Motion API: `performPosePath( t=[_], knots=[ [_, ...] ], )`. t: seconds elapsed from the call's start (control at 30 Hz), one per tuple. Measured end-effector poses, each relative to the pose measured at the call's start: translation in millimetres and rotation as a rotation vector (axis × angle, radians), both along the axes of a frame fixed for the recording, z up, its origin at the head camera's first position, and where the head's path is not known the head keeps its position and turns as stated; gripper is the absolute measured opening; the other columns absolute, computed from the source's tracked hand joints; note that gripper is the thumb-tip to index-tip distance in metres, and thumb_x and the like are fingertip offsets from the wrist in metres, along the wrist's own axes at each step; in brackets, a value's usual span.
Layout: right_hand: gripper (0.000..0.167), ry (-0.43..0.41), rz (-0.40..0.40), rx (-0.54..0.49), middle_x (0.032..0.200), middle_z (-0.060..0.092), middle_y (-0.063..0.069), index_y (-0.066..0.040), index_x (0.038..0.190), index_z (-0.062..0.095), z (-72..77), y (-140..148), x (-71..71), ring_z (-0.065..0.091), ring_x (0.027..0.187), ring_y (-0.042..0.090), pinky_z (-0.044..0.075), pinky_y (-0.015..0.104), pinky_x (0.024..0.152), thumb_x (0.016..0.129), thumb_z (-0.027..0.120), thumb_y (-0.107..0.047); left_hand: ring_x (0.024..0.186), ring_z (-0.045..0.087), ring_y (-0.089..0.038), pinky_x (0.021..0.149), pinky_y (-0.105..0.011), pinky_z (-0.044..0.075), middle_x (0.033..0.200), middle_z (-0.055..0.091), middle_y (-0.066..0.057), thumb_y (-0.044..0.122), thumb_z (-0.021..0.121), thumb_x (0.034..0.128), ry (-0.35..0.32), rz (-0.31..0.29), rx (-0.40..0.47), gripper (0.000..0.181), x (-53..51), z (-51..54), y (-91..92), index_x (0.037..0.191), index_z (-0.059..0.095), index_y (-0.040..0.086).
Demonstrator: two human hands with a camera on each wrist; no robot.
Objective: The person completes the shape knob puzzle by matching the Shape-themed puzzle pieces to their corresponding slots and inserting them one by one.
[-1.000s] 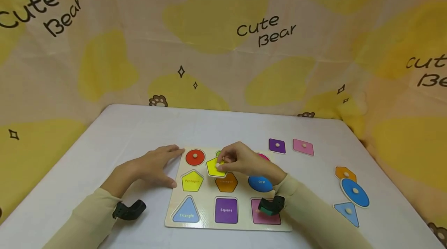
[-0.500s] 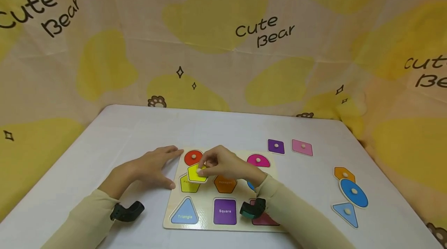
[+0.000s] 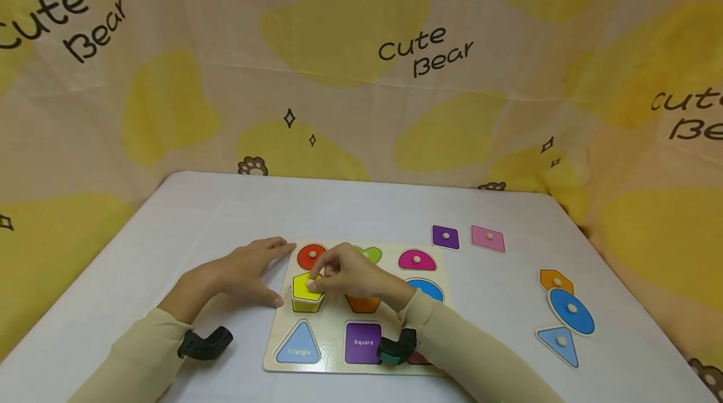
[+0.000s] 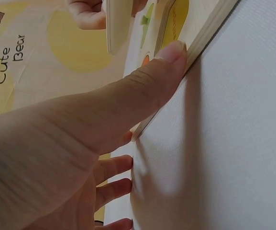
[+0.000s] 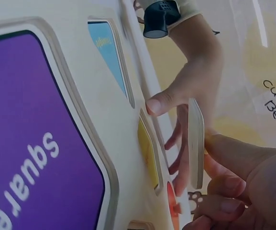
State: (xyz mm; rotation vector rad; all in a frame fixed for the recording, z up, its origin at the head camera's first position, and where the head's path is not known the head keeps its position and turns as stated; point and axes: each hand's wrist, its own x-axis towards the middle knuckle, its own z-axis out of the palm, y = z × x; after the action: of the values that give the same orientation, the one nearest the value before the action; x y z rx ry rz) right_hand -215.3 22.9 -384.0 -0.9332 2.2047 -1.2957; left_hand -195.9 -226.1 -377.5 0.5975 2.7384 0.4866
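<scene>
Approx a third filled: the wooden board point(image 3: 333, 356) has 9 shallow recesses, and 3 (all in the far row) hold their knobbed pcs, i.e. red circle point(image 3: 305, 259), green pc point(image 3: 369, 255) (partly behind the hand, so full outline n/a) and pink semicircle point(image 3: 417, 260).

No. 4 looks close but isn't in. The yellow pentagon pc point(image 3: 302, 292) is just above the pentagon recess point(image 3: 307, 307), apart from the board; both wrist views show it nearly edge-on w/ a gap beneath. The right hand point(image 3: 353, 272) has it, thumb & fingertips pinched tight on the knob. The left hand point(image 3: 243, 270) has no pc: fingers spread, thumb tip against the board's edge, prob. steadying it.

Other 5 recesses have no pc in them, as far as they show: hexagon recess point(image 3: 363, 306) and oval recess point(image 3: 426, 290) in the mid row, then triangle recess point(image 3: 298, 340), square recess point(image 3: 363, 351) and rectangle recess point(image 3: 419, 358) (mostly under the R forearm) in the near row.

Matching pcs, all loose on the table point(image 3: 226, 214) to the R: purple square point(image 3: 445, 241), pink rectangle point(image 3: 482, 241), orange hexagon point(image 3: 548, 277), blue oval point(image 3: 578, 321) lapping the hexagon's edge, and light-blue triangle point(image 3: 559, 335) near the oval.
</scene>
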Motion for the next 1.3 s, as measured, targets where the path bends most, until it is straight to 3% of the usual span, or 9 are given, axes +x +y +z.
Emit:
performPosePath(
  t=[0.5, 1.3],
  knots=[
    [0.009, -0.085, -0.032, 0.024, 0.055, 0.041, -0.003, 0.001, 0.088, 0.075, -6.6, -5, 1.5, 0.037, 0.051, 0.010, 0.025, 0.019, 0.046, 0.085, 0.080, -0.007, 0.146, 0.036, -0.047, 0.111, -0.072, 0.036, 0.160, 0.037, -0.019, 0.047, 0.087, 0.0735, -0.001, 0.003, -0.016, 0.101, -3.9, 1.0, 1.1, 0.156, 0.039, 0.014],
    [0.007, -0.063, -0.083, 0.080, 0.056, 0.041, -0.003, -0.002, 0.086, 0.076, -11.9, -11, 4.5, 0.037, 0.051, 0.011, 0.026, 0.019, 0.046, 0.085, 0.080, -0.007, 0.146, 0.036, -0.047, 0.111, -0.071, 0.036, 0.160, 0.038, -0.018, 0.049, 0.087, 0.0723, -0.002, 0.010, -0.016, 0.103, -4.7, -5.0, -0.5, 0.156, 0.039, 0.015]
  ],
)
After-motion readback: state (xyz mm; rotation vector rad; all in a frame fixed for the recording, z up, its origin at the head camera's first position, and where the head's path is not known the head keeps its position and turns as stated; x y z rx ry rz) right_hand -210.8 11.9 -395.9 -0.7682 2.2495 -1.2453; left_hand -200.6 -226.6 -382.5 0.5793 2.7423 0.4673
